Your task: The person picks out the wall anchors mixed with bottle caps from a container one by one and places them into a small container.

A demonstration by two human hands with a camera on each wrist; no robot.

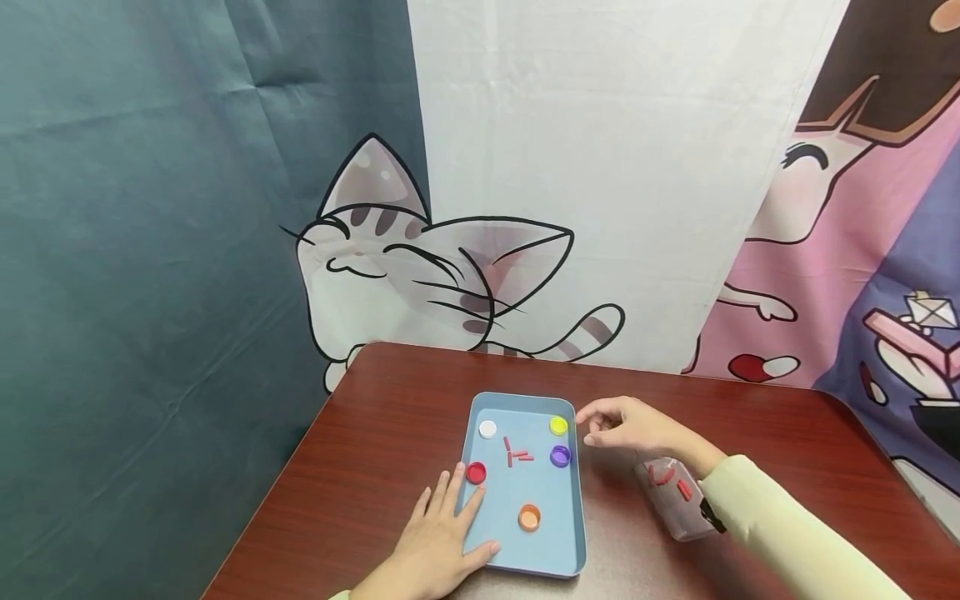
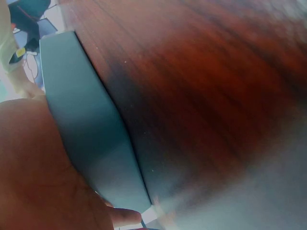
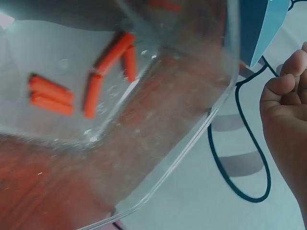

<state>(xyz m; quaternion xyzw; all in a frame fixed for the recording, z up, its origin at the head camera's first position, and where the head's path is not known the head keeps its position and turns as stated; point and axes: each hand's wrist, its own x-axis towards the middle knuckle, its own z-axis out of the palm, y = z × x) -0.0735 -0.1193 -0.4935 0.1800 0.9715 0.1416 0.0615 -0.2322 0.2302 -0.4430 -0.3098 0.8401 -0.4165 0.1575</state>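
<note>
A shallow blue tray [image 1: 551, 533] lies on the table in the head view. Several short red sticks [image 1: 520, 454] are grouped near its middle. Around them sit a white cap [image 1: 487, 429], a yellow cap [image 1: 558, 426], a purple cap [image 1: 560, 456], a red cap [image 1: 476, 472] and an orange cap [image 1: 529, 517]. My left hand [image 1: 438, 542] rests across the tray's left edge with fingers spread, fingertips beside the red cap. Just past the right rim hovers my right hand [image 1: 626, 427], index finger extended, the others loosely bent; nothing shows between them.
Below my right forearm stands a clear plastic box [image 1: 678, 517]; the right wrist view shows several red sticks [image 3: 51, 96] inside it. The brown table [image 1: 360, 467] ends at a fabric backdrop [image 1: 637, 167] printed with a cartoon cat.
</note>
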